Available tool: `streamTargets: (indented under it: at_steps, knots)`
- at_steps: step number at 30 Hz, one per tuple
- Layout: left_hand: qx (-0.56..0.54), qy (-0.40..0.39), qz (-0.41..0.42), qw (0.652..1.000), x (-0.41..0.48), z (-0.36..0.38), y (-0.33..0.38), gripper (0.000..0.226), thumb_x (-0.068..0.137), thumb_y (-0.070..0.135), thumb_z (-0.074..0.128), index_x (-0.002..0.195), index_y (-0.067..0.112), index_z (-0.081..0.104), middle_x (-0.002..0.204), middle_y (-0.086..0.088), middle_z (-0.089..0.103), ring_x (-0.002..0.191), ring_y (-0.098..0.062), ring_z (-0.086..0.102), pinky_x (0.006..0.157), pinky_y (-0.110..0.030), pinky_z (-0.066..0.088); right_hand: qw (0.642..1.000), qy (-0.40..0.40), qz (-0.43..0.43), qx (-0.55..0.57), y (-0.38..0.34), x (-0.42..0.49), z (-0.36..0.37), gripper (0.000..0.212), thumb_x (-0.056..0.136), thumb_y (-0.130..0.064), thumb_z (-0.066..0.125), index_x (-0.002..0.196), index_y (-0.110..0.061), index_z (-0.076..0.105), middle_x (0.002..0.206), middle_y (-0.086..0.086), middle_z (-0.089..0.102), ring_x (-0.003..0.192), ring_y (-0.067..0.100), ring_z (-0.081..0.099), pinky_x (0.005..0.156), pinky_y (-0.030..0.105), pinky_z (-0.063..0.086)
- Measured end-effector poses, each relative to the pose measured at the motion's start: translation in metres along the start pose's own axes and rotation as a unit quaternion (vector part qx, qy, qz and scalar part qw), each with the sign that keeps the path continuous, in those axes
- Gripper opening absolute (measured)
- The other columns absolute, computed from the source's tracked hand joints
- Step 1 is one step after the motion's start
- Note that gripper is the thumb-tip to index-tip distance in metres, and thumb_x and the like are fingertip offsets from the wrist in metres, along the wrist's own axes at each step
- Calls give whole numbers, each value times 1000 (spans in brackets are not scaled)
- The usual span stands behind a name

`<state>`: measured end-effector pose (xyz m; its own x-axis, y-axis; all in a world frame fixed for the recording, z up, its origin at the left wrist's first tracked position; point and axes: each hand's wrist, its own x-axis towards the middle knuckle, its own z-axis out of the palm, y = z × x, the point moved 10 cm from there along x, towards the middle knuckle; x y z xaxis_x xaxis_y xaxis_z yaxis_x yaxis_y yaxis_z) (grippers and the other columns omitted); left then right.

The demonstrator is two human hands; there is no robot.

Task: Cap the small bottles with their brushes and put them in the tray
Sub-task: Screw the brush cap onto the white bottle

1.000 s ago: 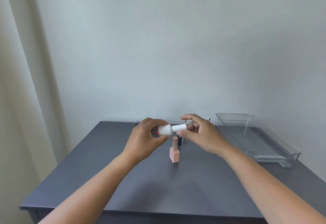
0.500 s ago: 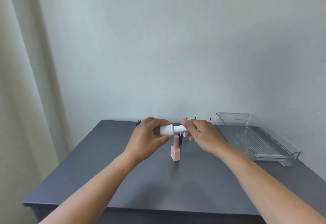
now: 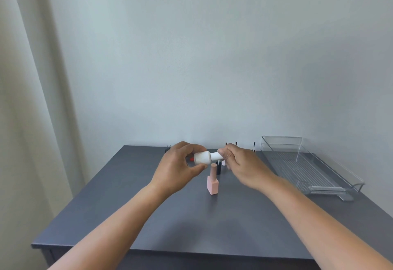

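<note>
A white bottle [image 3: 202,158] lies sideways in the air above the table, its body pinched by my left hand [image 3: 178,169]. My right hand [image 3: 244,167] grips its white cap [image 3: 216,156], which sits on the bottle's neck. Below them a capped pink square bottle [image 3: 212,181] stands upright on the dark grey table [image 3: 191,227]. A clear plastic tray [image 3: 306,167] with nothing in it lies at the right. A dark bottle [image 3: 218,168] stands behind the pink one, partly hidden.
Upright brush caps [image 3: 254,146] stand in a row near the table's back edge, partly behind my right hand. A small dark bottle [image 3: 168,148] sits at the back left. A curtain hangs at the far left; the wall is right behind the table.
My right hand has closed tighter over the white cap and turned on it, and both hands with the white bottle have shifted slightly. The pink bottle and tray have not moved.
</note>
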<state>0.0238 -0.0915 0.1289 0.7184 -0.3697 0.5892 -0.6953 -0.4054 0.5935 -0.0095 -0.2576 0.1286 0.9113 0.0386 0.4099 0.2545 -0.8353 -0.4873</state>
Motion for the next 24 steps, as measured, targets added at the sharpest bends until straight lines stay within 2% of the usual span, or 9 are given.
streamTargets:
  at_steps: [2,3,6,7,11,14,17,21,24]
  knots:
    - [2,-8,2,1000,0,2,1,32,77,26,79,106,37,70,95,17,63,83,6,57,68,-4,39,1000,-6,15,-20,3,1,0,55,92,-65,24,82,-18,52,69,-1,62,69,21,59,65,41,47]
    - [2,-14,-1,1000,0,3,0,32,78,27,78,107,37,71,95,17,63,83,8,56,69,-3,39,1000,-9,14,-22,4,1,0,54,92,-64,25,85,-19,52,70,-5,62,69,17,59,66,40,47]
    - [-5,-31,-19,999,1,4,-5,33,80,30,77,112,36,71,99,16,64,89,11,56,72,-1,38,999,-9,-20,-25,-2,0,2,28,96,-53,41,112,-34,55,76,-21,55,75,-3,54,66,26,43]
    - [-5,-36,-23,999,2,4,-6,35,81,30,77,115,35,70,100,16,63,89,12,56,72,-1,38,999,-6,-37,-34,-6,-1,2,28,95,-48,47,119,-35,54,78,-24,51,77,-6,51,66,23,40]
    - [14,-53,-20,998,1,5,-6,36,82,33,77,117,36,71,103,17,62,80,12,55,72,-9,40,997,-2,-62,-51,-16,-2,2,16,95,-33,53,107,-31,63,80,-23,50,76,0,49,68,26,39]
    - [32,-37,11,999,-1,1,3,32,80,30,79,111,35,73,101,14,63,84,7,54,75,-16,44,998,-5,-51,-40,-14,-2,3,14,94,-30,54,102,-27,65,83,-17,55,77,6,51,69,29,43]
    - [73,0,58,996,-5,-6,16,31,81,28,78,111,31,73,100,12,63,86,-2,53,76,-23,48,999,-12,-32,-32,-11,-1,4,13,94,-31,54,97,-28,66,77,-16,55,73,2,50,65,29,41]
    - [154,60,131,978,-12,-14,39,28,79,23,80,107,21,75,93,4,67,86,-18,58,64,-35,53,1000,-22,-9,8,-12,1,1,13,93,-29,55,90,-30,68,75,-5,62,69,16,54,63,33,43]
    - [184,83,155,967,-15,-16,46,26,77,22,81,103,19,75,90,2,67,83,-21,60,56,-35,52,999,-21,6,34,-11,3,0,13,93,-28,58,90,-30,70,81,6,68,74,24,58,66,36,46]
